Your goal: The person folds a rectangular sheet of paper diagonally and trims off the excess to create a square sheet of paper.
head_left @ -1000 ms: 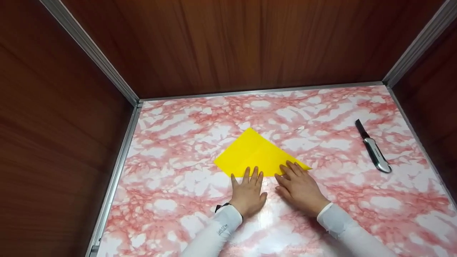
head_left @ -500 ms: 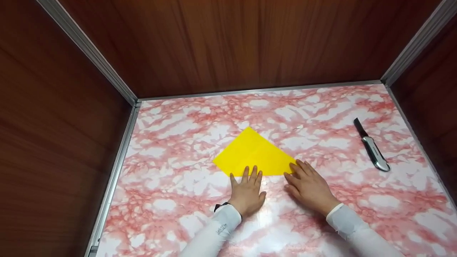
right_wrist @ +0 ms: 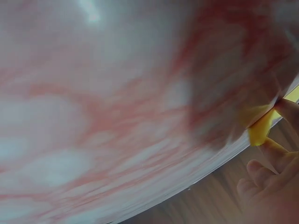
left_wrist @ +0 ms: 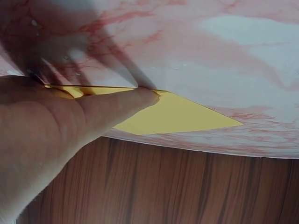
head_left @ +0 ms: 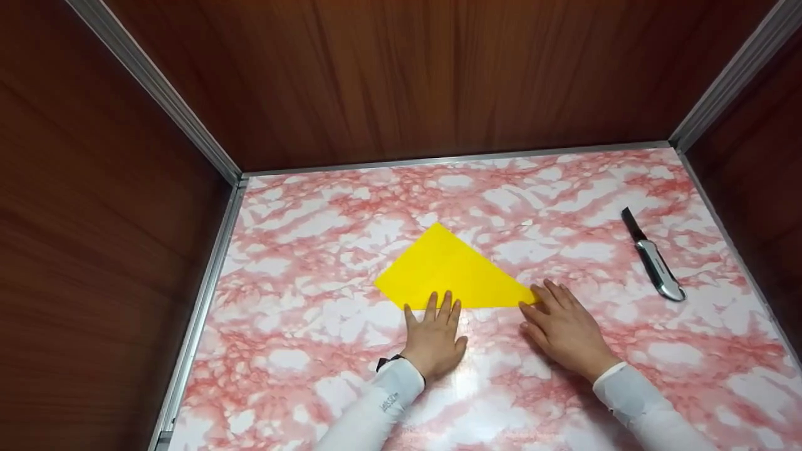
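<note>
A folded sheet of yellow paper (head_left: 445,263) lies on the table, with a long straight edge towards the person. My left hand (head_left: 434,344) rests at that edge with fingers spread, its fingertips pressing on the paper. From the left wrist view, a finger reaches over the yellow paper (left_wrist: 182,114) at the fold. Over at the right corner, my right hand (head_left: 567,332) touches the narrow tip with extended fingertips. This yellow tip (right_wrist: 260,129) bends slightly up beside the fingers in the right wrist view.
A utility knife (head_left: 655,257) with a black and silver handle lies on the right of the pink and white marbled table (head_left: 301,376). Brown wood-grain panels (head_left: 438,81) with metal-framed edges enclose the back and sides.
My right hand has slid rightwards along the near edge to the paper's right tip, uncovering more of the sheet. The left hand has stayed in place.
</note>
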A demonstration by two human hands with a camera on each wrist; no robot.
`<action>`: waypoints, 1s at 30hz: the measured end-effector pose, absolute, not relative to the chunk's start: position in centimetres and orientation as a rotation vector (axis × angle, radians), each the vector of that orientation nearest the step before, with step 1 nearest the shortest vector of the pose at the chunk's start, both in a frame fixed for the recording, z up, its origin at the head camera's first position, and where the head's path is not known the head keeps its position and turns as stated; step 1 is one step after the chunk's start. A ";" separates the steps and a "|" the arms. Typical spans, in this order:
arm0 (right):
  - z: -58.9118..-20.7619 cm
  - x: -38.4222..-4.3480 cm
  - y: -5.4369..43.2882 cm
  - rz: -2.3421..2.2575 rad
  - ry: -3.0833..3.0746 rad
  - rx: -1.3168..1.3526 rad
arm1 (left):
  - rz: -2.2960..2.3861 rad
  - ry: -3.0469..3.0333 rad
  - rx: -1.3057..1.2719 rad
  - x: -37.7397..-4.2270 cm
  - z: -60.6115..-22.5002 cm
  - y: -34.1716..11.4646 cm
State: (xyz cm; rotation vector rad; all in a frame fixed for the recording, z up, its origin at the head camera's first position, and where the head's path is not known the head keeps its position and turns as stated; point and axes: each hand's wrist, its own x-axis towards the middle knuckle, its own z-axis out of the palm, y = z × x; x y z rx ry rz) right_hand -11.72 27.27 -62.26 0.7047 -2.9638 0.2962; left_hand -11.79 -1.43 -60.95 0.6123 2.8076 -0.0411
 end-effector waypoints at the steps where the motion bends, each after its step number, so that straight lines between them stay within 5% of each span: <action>1: -62.2 -11.6 27.5 0.291 -2.975 0.689 | -0.041 2.806 0.613 -11.8 -60.9 -1.4; 30: -61.7 -11.0 30.4 0.383 -2.945 0.374 | -0.006 2.802 0.602 -11.8 -61.0 -1.5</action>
